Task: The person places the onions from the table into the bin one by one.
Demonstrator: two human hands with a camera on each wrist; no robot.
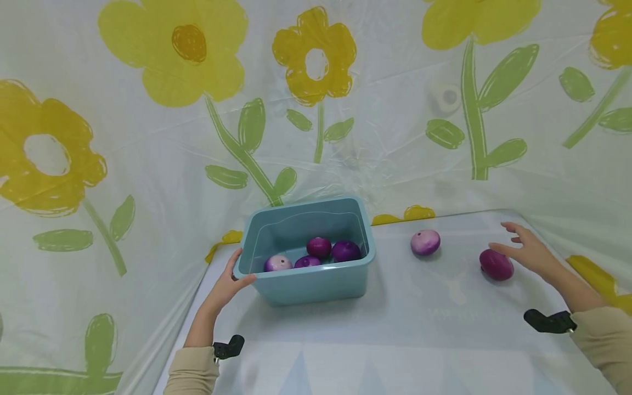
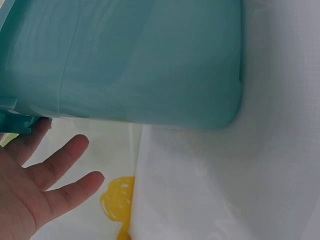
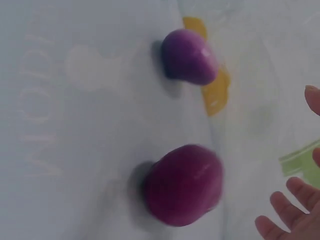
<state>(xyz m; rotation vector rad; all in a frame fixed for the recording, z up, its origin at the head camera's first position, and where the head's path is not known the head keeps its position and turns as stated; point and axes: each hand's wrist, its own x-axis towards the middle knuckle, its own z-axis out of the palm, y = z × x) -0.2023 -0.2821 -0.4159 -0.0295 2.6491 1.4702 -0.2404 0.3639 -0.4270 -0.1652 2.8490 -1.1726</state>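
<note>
A blue-green plastic bin (image 1: 316, 285) stands on the white-covered table with several purple and magenta onion-like balls inside, among them a pale one (image 1: 278, 263) and a dark purple one (image 1: 346, 251). My left hand (image 1: 228, 285) holds the bin's front left corner, thumb on the front rim; its other fingers spread beside the wall in the left wrist view. Beside a magenta onion-like ball (image 1: 496, 265) my right hand (image 1: 533, 253) hovers, fingers apart and holding nothing. Farther left lies a pink-and-purple ball (image 1: 425, 242), also seen in the right wrist view (image 3: 189, 57).
A curtain (image 1: 375, 126) printed with yellow flowers hangs behind and to the sides of the table. The white tabletop (image 1: 405, 323) stretches forward of the bin. Black wrist mounts (image 1: 549, 321) stick out near both sleeves.
</note>
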